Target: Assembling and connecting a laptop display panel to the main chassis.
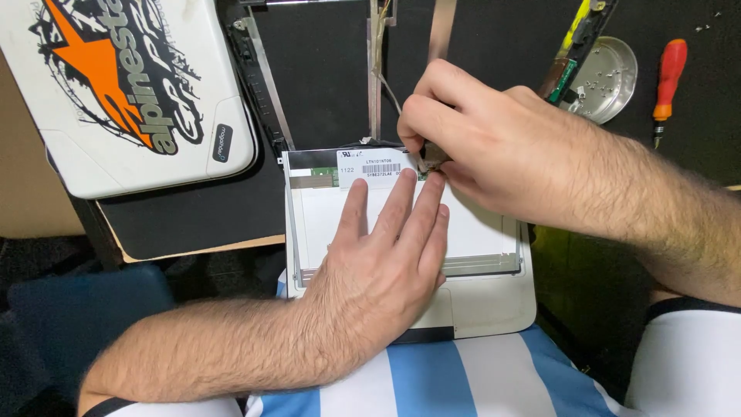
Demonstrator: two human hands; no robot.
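A white flat display panel (478, 232) lies face down on a white laptop shell (494, 305) resting on my lap. My left hand (386, 262) lies flat on the panel's back, fingers spread toward a white label (363, 166) at the top edge. My right hand (478, 139) pinches a small dark connector or cable end (432, 158) at the panel's top edge, just right of the label. Thin wires (386, 89) run up from there along metal strips.
A white laptop lid (123, 85) with an orange and black sticker lies at upper left on a dark mat (324, 69). A round metal dish (610, 77) with screws, a red-handled screwdriver (668, 81) and a yellow-green tool (575, 31) sit upper right.
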